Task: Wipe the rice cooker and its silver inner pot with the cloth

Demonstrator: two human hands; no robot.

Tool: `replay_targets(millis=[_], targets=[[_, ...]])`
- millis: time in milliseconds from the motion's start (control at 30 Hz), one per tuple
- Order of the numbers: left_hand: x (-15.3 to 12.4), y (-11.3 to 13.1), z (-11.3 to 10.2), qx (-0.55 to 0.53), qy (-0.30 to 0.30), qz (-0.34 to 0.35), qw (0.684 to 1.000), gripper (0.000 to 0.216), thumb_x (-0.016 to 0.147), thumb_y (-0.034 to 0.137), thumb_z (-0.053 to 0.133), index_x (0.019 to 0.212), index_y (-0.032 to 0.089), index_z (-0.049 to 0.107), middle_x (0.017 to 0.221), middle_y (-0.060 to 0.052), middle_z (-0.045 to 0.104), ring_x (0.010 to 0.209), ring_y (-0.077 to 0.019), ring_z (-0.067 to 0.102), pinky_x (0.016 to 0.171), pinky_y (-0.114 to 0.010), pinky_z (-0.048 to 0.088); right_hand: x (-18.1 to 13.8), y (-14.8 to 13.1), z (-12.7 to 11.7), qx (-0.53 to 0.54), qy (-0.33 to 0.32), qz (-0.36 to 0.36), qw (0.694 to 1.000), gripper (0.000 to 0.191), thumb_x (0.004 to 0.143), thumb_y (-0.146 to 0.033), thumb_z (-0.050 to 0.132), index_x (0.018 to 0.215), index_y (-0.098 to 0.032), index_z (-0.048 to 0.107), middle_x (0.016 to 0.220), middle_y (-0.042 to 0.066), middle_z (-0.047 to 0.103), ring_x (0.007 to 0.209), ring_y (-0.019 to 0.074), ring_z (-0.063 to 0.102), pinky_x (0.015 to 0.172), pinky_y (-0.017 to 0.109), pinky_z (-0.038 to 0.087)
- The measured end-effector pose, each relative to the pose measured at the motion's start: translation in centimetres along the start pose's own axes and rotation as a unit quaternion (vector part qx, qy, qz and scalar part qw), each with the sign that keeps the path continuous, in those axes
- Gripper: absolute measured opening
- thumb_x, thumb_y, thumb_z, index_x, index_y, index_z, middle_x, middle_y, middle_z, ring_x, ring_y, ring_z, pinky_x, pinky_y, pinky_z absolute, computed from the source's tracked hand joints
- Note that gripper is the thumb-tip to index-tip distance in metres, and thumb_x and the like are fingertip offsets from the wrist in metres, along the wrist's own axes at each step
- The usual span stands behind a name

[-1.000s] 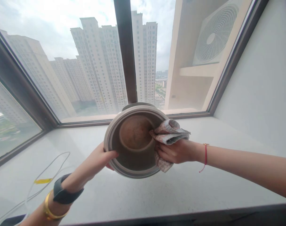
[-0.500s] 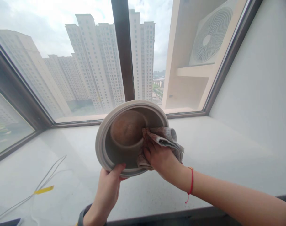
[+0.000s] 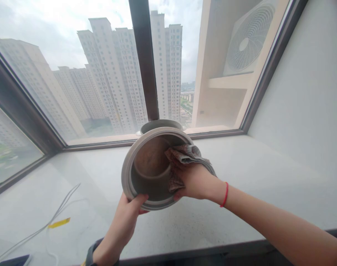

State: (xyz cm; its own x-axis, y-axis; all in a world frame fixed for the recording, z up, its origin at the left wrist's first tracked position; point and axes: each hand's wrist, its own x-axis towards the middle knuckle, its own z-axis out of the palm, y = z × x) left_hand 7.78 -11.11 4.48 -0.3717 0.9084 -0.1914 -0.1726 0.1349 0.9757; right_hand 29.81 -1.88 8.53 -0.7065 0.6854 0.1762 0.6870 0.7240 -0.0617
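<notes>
A round beige pot (image 3: 146, 170) is held tilted over the window ledge, its underside with a brown stained inner circle facing me. My left hand (image 3: 129, 216) grips the pot's lower rim from below, thumb on the face. My right hand (image 3: 192, 179) is closed on a crumpled patterned cloth (image 3: 185, 157) and presses it against the right side of the pot's underside. A red string circles my right wrist.
A second round rim (image 3: 160, 125) shows just behind the pot, near the window. A white cable (image 3: 60, 207) with a yellow tag (image 3: 59, 222) lies on the white ledge (image 3: 257, 166) at left. A dark window frame post (image 3: 142, 59) rises behind. White wall at right.
My left hand shifted from the pot's left rim to its bottom rim. My right hand slid the cloth from the outer right edge onto the underside, and the pot turned slightly.
</notes>
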Motion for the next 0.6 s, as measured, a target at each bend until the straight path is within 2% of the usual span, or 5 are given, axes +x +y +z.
replay_targets(millis=[100, 167, 267, 367, 600], targets=[[-0.4, 0.5, 0.8, -0.045, -0.011, -0.015, 0.999, 0.042, 0.056, 0.026, 0.078, 0.092, 0.014, 0.061, 0.072, -0.005, 0.074, 0.064, -0.024, 0.068, 0.056, -0.035, 0.056, -0.1, -1.1, -0.3, -0.011, -0.022, 0.016, 1.0, 0.081, 0.086, -0.053, 0.072, 0.143, 0.002, 0.055, 0.144, 0.028, 0.057, 0.14, 0.0402, 0.047, 0.121, 0.047, 0.031], [-0.5, 0.7, 1.3, -0.079, -0.019, -0.017, 0.997, 0.042, 0.056, 0.025, 0.078, 0.093, 0.014, 0.062, 0.072, -0.004, 0.074, 0.062, -0.0224, 0.068, 0.055, -0.034, 0.056, -0.4, -2.1, 0.0, 0.005, -0.016, -0.007, 1.0, 0.077, 0.091, -0.058, 0.063, 0.14, 0.0, 0.058, 0.14, 0.028, 0.06, 0.137, 0.0399, 0.05, 0.118, 0.049, 0.034], [-0.6, 0.5, 2.3, -0.12, -0.02, -0.012, 0.993, 0.043, 0.056, 0.025, 0.08, 0.094, 0.014, 0.063, 0.072, -0.004, 0.074, 0.063, -0.0215, 0.067, 0.055, -0.033, 0.056, -0.8, -4.1, 1.1, 0.048, 0.006, -0.074, 0.996, 0.092, 0.079, -0.07, 0.07, 0.145, -0.007, 0.054, 0.144, 0.023, 0.058, 0.135, 0.0398, 0.051, 0.113, 0.05, 0.039], [-0.9, 0.0, 3.3, -0.152, -0.019, -0.007, 0.988, 0.04, 0.057, 0.026, 0.083, 0.091, 0.014, 0.065, 0.077, -0.005, 0.075, 0.064, -0.0192, 0.066, 0.055, -0.031, 0.055, -0.6, -5.7, 3.0, 0.032, 0.025, -0.074, 0.996, 0.084, 0.07, -0.051, 0.086, 0.135, -0.005, 0.06, 0.135, 0.022, 0.064, 0.126, 0.0383, 0.058, 0.109, 0.046, 0.043], [-1.6, -0.2, 2.6, -0.14, -0.059, 0.032, 0.988, 0.052, 0.063, 0.029, 0.084, 0.11, 0.018, 0.067, 0.101, -0.006, 0.077, 0.084, -0.0219, 0.07, 0.064, -0.028, 0.055, -0.7, -4.3, 5.9, -0.129, 0.294, -0.163, 0.933, 0.03, 0.096, -0.014, 0.05, 0.118, -0.004, 0.067, 0.101, 0.018, 0.075, 0.091, 0.028, 0.068, 0.087, 0.043, 0.05]])
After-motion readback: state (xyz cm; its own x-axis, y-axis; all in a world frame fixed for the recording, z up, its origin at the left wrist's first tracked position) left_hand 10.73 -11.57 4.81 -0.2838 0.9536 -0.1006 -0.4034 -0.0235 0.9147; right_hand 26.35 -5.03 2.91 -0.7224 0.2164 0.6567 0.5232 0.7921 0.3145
